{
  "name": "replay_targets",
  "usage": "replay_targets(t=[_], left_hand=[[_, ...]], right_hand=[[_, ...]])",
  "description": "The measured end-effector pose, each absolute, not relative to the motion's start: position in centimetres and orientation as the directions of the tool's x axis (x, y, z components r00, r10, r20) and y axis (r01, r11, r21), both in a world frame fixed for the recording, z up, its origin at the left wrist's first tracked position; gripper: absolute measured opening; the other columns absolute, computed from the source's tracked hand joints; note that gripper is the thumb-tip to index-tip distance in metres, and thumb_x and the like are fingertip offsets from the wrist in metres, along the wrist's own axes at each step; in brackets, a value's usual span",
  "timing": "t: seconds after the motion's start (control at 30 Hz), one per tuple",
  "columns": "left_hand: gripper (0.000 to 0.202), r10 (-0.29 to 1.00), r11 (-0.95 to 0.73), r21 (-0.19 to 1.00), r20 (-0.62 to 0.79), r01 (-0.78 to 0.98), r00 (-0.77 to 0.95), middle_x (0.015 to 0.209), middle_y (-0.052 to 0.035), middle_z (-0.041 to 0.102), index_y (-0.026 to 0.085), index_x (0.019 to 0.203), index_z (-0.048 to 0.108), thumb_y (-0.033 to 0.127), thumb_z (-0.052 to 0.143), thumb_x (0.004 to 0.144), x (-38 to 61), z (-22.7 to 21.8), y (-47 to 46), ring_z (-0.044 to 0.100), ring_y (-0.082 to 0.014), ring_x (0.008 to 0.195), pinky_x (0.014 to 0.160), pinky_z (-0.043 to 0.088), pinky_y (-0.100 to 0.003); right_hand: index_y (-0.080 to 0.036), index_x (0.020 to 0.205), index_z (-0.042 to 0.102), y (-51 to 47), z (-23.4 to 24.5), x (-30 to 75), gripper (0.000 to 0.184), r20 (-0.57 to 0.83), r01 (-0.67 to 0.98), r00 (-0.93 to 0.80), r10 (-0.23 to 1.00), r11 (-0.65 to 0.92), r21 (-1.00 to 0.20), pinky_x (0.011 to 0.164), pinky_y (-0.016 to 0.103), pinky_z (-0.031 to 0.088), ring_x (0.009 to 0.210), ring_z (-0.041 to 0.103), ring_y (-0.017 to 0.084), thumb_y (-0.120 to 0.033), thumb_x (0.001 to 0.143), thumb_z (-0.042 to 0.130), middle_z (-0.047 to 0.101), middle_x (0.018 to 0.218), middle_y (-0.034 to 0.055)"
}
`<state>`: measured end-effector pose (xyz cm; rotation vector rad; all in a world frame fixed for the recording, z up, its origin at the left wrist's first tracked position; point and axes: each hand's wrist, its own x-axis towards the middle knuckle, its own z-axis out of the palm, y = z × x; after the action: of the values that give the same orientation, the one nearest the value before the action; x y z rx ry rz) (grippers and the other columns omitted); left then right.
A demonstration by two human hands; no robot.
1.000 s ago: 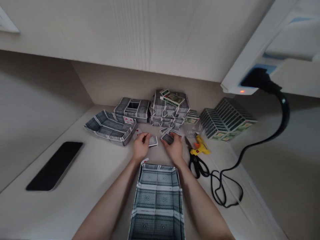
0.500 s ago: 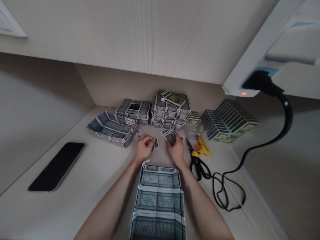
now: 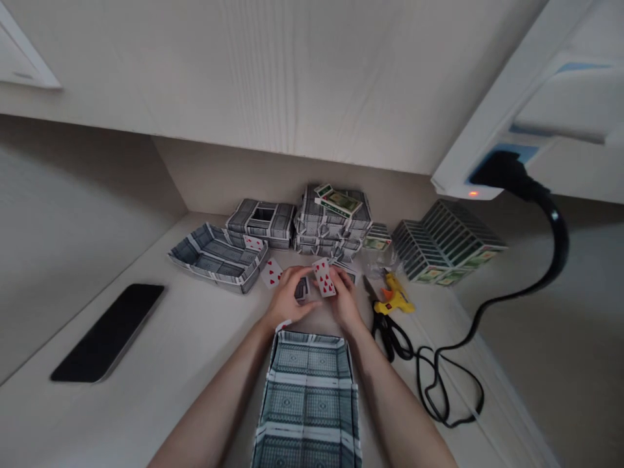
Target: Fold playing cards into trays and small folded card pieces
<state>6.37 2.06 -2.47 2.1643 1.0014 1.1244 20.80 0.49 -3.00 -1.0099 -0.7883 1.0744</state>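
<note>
My right hand [image 3: 345, 298] grips a playing card [image 3: 324, 278] with red pips facing me; whether more cards lie behind it I cannot tell. Beside it, my left hand [image 3: 286, 299] has its thumb and fingers apart, the fingertips close to the card's left edge. Face-down cards [image 3: 301, 288] show on the table within the left hand's spread. A red-pip card [image 3: 272, 273] lies just beyond that hand. More cards [image 3: 349, 273] lie behind my right fingers. Between my forearms stands an open box [image 3: 307, 393] built of patterned cards.
A card-built tray [image 3: 219, 255] and a card box with an opening [image 3: 277, 224] stand back left. Stacked card boxes [image 3: 331, 224] carry a card pack [image 3: 340, 201]. Right are scissors [image 3: 391, 335], a yellow glue gun [image 3: 394, 296], card packs [image 3: 448, 240] and a black cable [image 3: 480, 305]. A phone [image 3: 110, 331] lies left.
My right hand has raised a card, now face towards me. My left hand has moved right and its fingers have spread from a pinch. The view has tilted slightly.
</note>
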Motion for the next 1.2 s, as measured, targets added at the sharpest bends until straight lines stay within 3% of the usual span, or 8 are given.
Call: replay_targets(t=[0.1, 0.23, 0.43, 0.6, 0.9, 1.2], left_hand=[[0.086, 0.796, -0.598, 0.708, 0.469, 0.376, 0.383, 0.123, -0.0108, 0.037, 0.025, 0.127, 0.030, 0.042, 0.071, 0.054, 6.47, -2.46, 2.09, 0.037, -0.0270, 0.114, 0.092, 0.036, -0.043], [0.096, 0.809, -0.582, 0.696, 0.441, 0.420, 0.388, 0.125, -0.0109, 0.033, 0.025, 0.130, 0.025, 0.045, 0.073, 0.049, 6.44, -2.66, 2.33, 0.033, -0.0286, 0.118, 0.097, 0.032, -0.044], [0.081, 0.802, -0.588, 0.688, 0.429, 0.426, 0.415, 0.123, -0.0106, 0.039, 0.023, 0.129, 0.027, 0.039, 0.067, 0.061, 6.36, -2.71, 2.38, 0.037, -0.0258, 0.115, 0.097, 0.032, -0.042], [0.092, 0.814, -0.570, 0.699, 0.410, 0.432, 0.411, 0.123, -0.0109, 0.037, 0.023, 0.130, 0.025, 0.042, 0.072, 0.053, 6.40, -2.74, 2.33, 0.036, -0.0271, 0.116, 0.096, 0.033, -0.042], [0.087, 0.819, -0.566, 0.687, 0.409, 0.455, 0.401, 0.121, -0.0095, 0.038, 0.022, 0.131, 0.024, 0.035, 0.070, 0.057, 6.55, -2.70, 2.08, 0.037, -0.0256, 0.115, 0.096, 0.034, -0.039], [0.085, 0.831, -0.529, 0.787, 0.407, 0.316, 0.379, 0.125, -0.0108, 0.041, 0.021, 0.131, 0.025, 0.034, 0.069, 0.059, 6.34, -3.01, 2.30, 0.043, -0.0239, 0.113, 0.095, 0.037, -0.039]], right_hand=[[-0.021, 0.091, 0.056, 0.37, -3.02, 20.36, 0.029, 0.016, -0.429, 0.186, 0.983, 0.096, -0.898, 0.063, 0.030, 0.050, 0.084, 0.057, 0.018, -0.037, 0.068, 0.061, 0.060, 0.096, 0.0039], [-0.021, 0.089, 0.058, 0.35, -3.01, 20.13, 0.029, -0.008, -0.455, 0.118, 0.993, 0.047, -0.889, 0.063, 0.030, 0.050, 0.079, 0.058, 0.017, -0.037, 0.066, 0.063, 0.062, 0.091, 0.0028], [-0.020, 0.090, 0.059, 0.26, -2.44, 20.23, 0.030, -0.076, -0.516, 0.006, 0.997, -0.062, -0.854, 0.060, 0.029, 0.050, 0.077, 0.060, 0.018, -0.038, 0.067, 0.062, 0.064, 0.089, 0.0030], [-0.020, 0.089, 0.058, 0.37, -2.43, 20.14, 0.029, -0.081, -0.545, 0.008, 0.997, -0.063, -0.836, 0.059, 0.029, 0.050, 0.073, 0.060, 0.017, -0.038, 0.067, 0.063, 0.064, 0.087, 0.0028], [-0.018, 0.086, 0.060, 0.50, -2.69, 20.28, 0.026, -0.122, -0.576, -0.012, 0.993, -0.106, -0.810, 0.057, 0.027, 0.048, 0.063, 0.061, 0.015, -0.035, 0.067, 0.064, 0.066, 0.076, 0.0018], [-0.021, 0.089, 0.063, 0.56, -2.65, 20.15, 0.023, -0.030, -0.591, 0.027, 0.999, -0.008, -0.807, 0.073, 0.031, 0.045, 0.088, 0.058, 0.020, -0.033, 0.070, 0.059, 0.064, 0.099, 0.0032]])
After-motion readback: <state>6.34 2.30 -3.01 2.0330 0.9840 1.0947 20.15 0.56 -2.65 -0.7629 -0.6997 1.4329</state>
